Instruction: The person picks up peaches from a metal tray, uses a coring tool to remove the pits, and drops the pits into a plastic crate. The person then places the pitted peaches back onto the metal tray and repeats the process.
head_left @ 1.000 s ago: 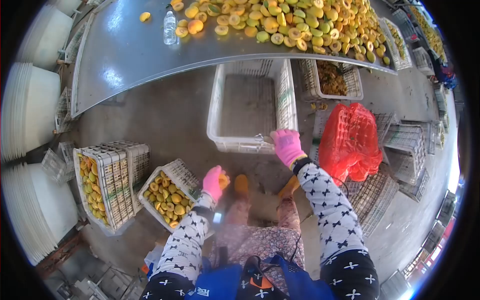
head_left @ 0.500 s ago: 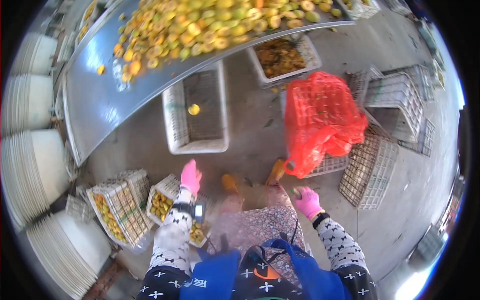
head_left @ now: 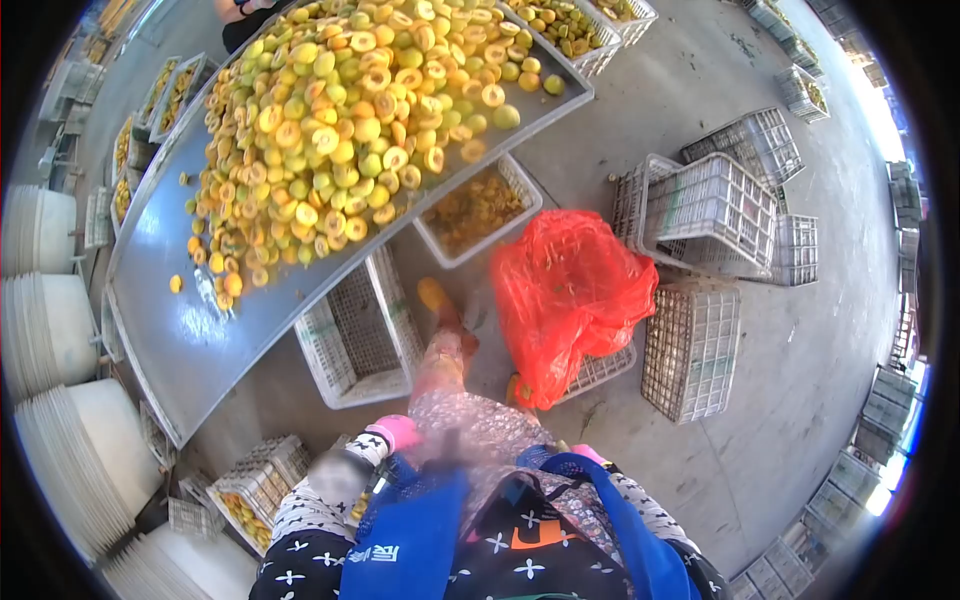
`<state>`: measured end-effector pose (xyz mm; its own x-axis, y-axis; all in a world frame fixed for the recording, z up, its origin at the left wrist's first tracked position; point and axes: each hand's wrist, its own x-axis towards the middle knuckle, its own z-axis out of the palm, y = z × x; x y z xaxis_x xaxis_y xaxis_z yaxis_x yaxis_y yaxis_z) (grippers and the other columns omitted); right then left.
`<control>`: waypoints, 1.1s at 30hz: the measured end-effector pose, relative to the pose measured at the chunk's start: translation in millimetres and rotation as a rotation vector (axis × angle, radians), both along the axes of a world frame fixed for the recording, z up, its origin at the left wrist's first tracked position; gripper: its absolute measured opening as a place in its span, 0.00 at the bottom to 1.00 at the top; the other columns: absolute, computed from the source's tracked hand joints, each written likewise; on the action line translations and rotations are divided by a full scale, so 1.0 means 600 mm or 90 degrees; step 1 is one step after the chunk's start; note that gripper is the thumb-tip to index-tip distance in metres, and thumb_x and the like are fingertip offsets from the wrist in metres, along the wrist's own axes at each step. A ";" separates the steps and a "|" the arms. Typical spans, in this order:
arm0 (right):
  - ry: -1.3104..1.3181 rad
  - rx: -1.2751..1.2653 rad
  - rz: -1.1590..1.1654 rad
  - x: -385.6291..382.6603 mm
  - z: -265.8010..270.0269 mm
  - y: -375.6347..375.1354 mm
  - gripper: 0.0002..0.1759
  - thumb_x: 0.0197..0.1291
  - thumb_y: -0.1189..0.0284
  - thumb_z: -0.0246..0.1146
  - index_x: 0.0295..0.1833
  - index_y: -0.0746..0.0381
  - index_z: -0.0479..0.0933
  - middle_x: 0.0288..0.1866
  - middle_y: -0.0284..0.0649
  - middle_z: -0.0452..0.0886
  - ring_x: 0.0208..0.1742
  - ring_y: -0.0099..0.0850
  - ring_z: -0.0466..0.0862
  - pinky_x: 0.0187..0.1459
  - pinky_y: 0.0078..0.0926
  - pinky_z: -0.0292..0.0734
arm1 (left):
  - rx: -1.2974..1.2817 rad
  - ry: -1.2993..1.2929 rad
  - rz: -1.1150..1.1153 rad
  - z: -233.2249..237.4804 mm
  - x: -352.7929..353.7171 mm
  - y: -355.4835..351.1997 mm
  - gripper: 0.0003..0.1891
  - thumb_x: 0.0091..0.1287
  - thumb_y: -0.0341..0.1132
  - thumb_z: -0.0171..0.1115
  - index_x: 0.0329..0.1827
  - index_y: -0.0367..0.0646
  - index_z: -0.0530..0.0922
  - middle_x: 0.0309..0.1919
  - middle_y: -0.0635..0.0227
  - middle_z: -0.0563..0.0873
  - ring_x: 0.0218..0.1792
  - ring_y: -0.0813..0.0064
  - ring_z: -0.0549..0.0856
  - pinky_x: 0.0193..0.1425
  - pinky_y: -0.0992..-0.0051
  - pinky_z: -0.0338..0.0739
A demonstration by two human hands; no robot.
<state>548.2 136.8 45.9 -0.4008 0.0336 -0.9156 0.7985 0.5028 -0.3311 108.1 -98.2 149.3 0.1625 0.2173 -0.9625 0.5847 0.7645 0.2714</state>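
Note:
My left hand (head_left: 398,432), in a pink glove, hangs low beside the floral skirt (head_left: 465,415). It touches no object that I can see, and its fingers are blurred and partly hidden. My right hand (head_left: 588,454), also gloved in pink, shows only in part past the blue apron (head_left: 625,500). A small greenish tip shows at its fingers; what it belongs to cannot be made out. Ahead, a heap of halved yellow-green fruit (head_left: 330,130) lies on the metal table (head_left: 190,300). A white crate (head_left: 335,370) stands under the table edge, left of my foot.
A red plastic bag (head_left: 565,300) covers a crate right of my feet. Another crate (head_left: 440,250) holds brownish-yellow scraps. Stacked crates (head_left: 700,350) stand at right, fruit crates (head_left: 250,490) at lower left. White stacked basins (head_left: 95,460) line the left. A person's arm (head_left: 235,10) shows beyond the table.
My view has shifted toward the fruit table, and one foot is now farther forward. Both hands have drawn back toward my body. The right hand is now mostly hidden.

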 end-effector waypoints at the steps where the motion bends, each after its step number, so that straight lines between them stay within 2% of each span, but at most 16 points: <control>1: 0.132 -0.031 0.118 0.050 -0.082 -0.017 0.21 0.62 0.52 0.61 0.42 0.58 0.84 0.39 0.49 0.86 0.43 0.48 0.86 0.44 0.43 0.80 | 0.028 -0.003 -0.064 -0.028 -0.026 0.003 0.26 0.64 0.54 0.58 0.48 0.40 0.87 0.51 0.50 0.87 0.52 0.52 0.86 0.61 0.58 0.78; 2: 0.348 -0.056 0.273 0.122 -0.185 -0.041 0.20 0.63 0.51 0.61 0.43 0.56 0.84 0.40 0.49 0.86 0.43 0.48 0.86 0.44 0.44 0.80 | 0.054 0.014 -0.127 -0.067 -0.051 -0.009 0.20 0.63 0.47 0.58 0.48 0.44 0.87 0.51 0.52 0.87 0.54 0.54 0.86 0.61 0.58 0.79; 3: 0.172 -0.048 0.146 0.061 -0.124 -0.024 0.20 0.63 0.51 0.61 0.43 0.56 0.84 0.40 0.49 0.86 0.43 0.49 0.86 0.44 0.44 0.80 | 0.084 -0.058 -0.076 -0.023 -0.117 0.028 0.19 0.64 0.47 0.57 0.49 0.48 0.87 0.51 0.54 0.87 0.54 0.53 0.86 0.60 0.57 0.79; 4: 0.013 -0.012 0.026 -0.024 -0.045 0.008 0.20 0.63 0.51 0.61 0.43 0.56 0.84 0.39 0.49 0.86 0.43 0.49 0.86 0.44 0.44 0.80 | 0.214 -0.125 -0.116 -0.066 -0.172 0.009 0.17 0.63 0.46 0.59 0.50 0.50 0.87 0.51 0.54 0.87 0.53 0.52 0.85 0.59 0.58 0.79; 5: -0.079 0.024 -0.041 -0.108 0.037 0.033 0.20 0.63 0.51 0.61 0.43 0.56 0.84 0.39 0.49 0.86 0.43 0.49 0.86 0.44 0.44 0.80 | 0.339 -0.207 -0.149 -0.105 -0.207 -0.026 0.16 0.63 0.45 0.60 0.50 0.52 0.86 0.51 0.53 0.87 0.53 0.51 0.85 0.58 0.58 0.79; 7: -0.140 0.076 -0.069 -0.218 0.145 0.076 0.19 0.63 0.51 0.61 0.43 0.56 0.84 0.39 0.49 0.86 0.43 0.49 0.85 0.43 0.44 0.80 | 0.427 -0.368 -0.198 -0.075 -0.282 -0.026 0.16 0.64 0.41 0.63 0.53 0.50 0.84 0.51 0.55 0.87 0.53 0.57 0.86 0.57 0.62 0.78; 12: -0.101 0.195 -0.048 -0.437 0.372 0.158 0.19 0.62 0.50 0.62 0.42 0.55 0.83 0.38 0.48 0.85 0.42 0.50 0.85 0.43 0.45 0.79 | 0.245 -0.401 0.398 0.050 -0.300 -0.080 0.17 0.65 0.37 0.64 0.56 0.46 0.82 0.51 0.58 0.88 0.52 0.67 0.85 0.58 0.66 0.77; 14: -0.034 0.241 -0.014 -0.526 0.432 0.185 0.19 0.62 0.50 0.62 0.42 0.55 0.83 0.38 0.48 0.85 0.42 0.50 0.84 0.42 0.46 0.79 | 0.164 -0.406 0.326 0.062 -0.332 -0.051 0.24 0.67 0.38 0.66 0.65 0.42 0.76 0.60 0.60 0.83 0.62 0.70 0.79 0.67 0.67 0.70; 17: 0.073 0.267 -0.007 -0.662 0.520 0.226 0.19 0.60 0.53 0.65 0.42 0.58 0.81 0.37 0.48 0.84 0.41 0.50 0.84 0.41 0.48 0.78 | 0.123 -0.411 0.315 0.076 -0.359 -0.036 0.25 0.70 0.39 0.63 0.68 0.40 0.73 0.63 0.57 0.81 0.66 0.67 0.77 0.71 0.68 0.69; 19: 0.063 0.226 -0.073 -0.719 0.550 0.257 0.19 0.59 0.55 0.67 0.42 0.61 0.80 0.37 0.49 0.84 0.41 0.52 0.84 0.42 0.49 0.78 | 0.106 -0.439 0.333 0.079 -0.365 -0.019 0.24 0.69 0.38 0.62 0.67 0.40 0.74 0.61 0.57 0.81 0.64 0.66 0.77 0.69 0.67 0.70; 23: 0.082 0.033 -0.237 -0.801 0.563 0.331 0.12 0.59 0.67 0.70 0.43 0.64 0.81 0.31 0.35 0.85 0.31 0.30 0.84 0.35 0.31 0.79 | 0.120 -0.484 0.380 0.064 -0.348 0.010 0.22 0.68 0.37 0.62 0.64 0.41 0.76 0.58 0.58 0.82 0.61 0.66 0.79 0.65 0.67 0.71; 25: -0.147 -0.065 -0.386 -0.841 0.564 0.394 0.11 0.60 0.72 0.71 0.47 0.64 0.82 0.31 0.29 0.83 0.31 0.20 0.81 0.33 0.23 0.77 | 0.125 -0.508 0.430 0.047 -0.316 0.020 0.21 0.67 0.36 0.61 0.63 0.41 0.76 0.57 0.58 0.83 0.59 0.65 0.79 0.63 0.67 0.72; 26: -0.177 -0.091 -0.326 -0.833 0.550 0.421 0.13 0.57 0.66 0.73 0.41 0.65 0.82 0.27 0.26 0.79 0.31 0.19 0.77 0.35 0.26 0.75 | 0.120 -0.520 0.469 0.040 -0.296 0.026 0.20 0.67 0.36 0.61 0.62 0.42 0.77 0.56 0.58 0.83 0.58 0.65 0.80 0.62 0.67 0.73; 29: -0.283 -0.162 -0.218 -0.847 0.546 0.462 0.12 0.58 0.68 0.73 0.42 0.64 0.83 0.29 0.26 0.81 0.32 0.19 0.77 0.36 0.23 0.76 | 0.109 -0.534 0.602 0.011 -0.226 0.065 0.19 0.66 0.35 0.60 0.60 0.42 0.78 0.53 0.59 0.84 0.55 0.64 0.81 0.59 0.66 0.74; 30: -0.225 -0.172 -0.293 -0.851 0.532 0.485 0.09 0.59 0.71 0.72 0.41 0.64 0.84 0.31 0.26 0.82 0.34 0.18 0.78 0.37 0.21 0.76 | 0.098 -0.530 0.668 -0.003 -0.197 0.080 0.19 0.66 0.35 0.60 0.59 0.43 0.79 0.53 0.59 0.84 0.54 0.64 0.81 0.58 0.66 0.75; 33: -0.293 -0.177 -0.177 -0.904 0.417 0.611 0.09 0.59 0.71 0.71 0.43 0.64 0.84 0.33 0.26 0.83 0.35 0.17 0.79 0.38 0.21 0.76 | -0.017 -0.425 0.932 -0.059 -0.101 0.112 0.18 0.65 0.34 0.59 0.57 0.43 0.80 0.50 0.59 0.84 0.52 0.64 0.82 0.55 0.66 0.76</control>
<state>6.0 503.7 296.4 0.0285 -0.1850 -0.9823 0.9801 0.1983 -0.0090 47.7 -30.7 114.1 0.2115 0.5406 -0.8143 -0.8287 0.5409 0.1438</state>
